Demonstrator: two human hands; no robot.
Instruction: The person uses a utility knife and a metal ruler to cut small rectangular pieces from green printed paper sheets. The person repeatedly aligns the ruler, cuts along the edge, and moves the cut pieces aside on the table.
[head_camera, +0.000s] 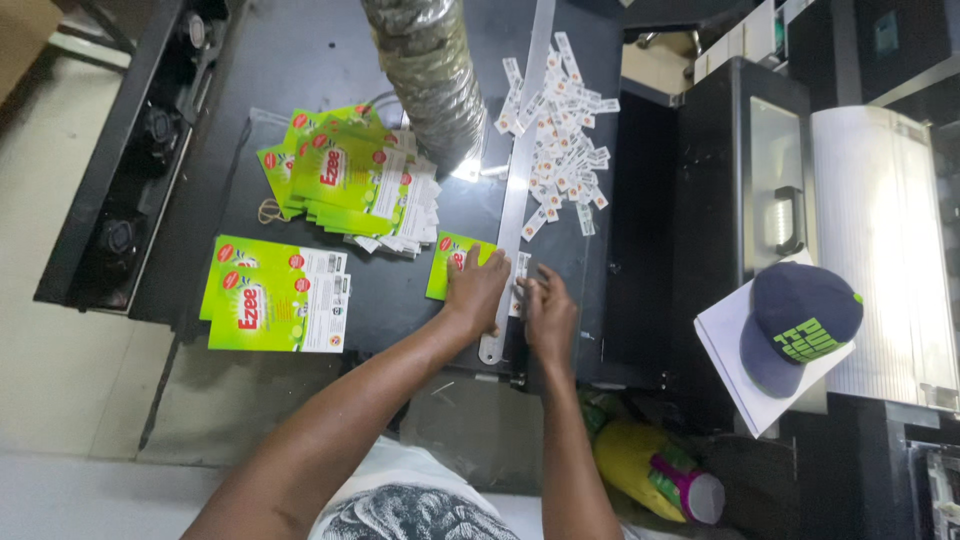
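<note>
My left hand (476, 290) lies flat on a green and white printed card (446, 262) and on the lower end of a long metal ruler (520, 170) that runs up the dark table (300, 60). My right hand (548, 312) is just right of the ruler, fingers curled at the card's white edge; whether it holds a tool I cannot tell. Right of the ruler, higher up, lies a heap of several small white cut labels (560, 130).
A loose pile of green cards (350, 180) and a neat stack (275, 295) lie to the left, with a rubber band (268, 210). A silver flexible duct (430, 70) hangs over the table. To the right are a black machine (745, 180), a navy cap (800, 325) on white paper, and a yellow bottle (650, 465).
</note>
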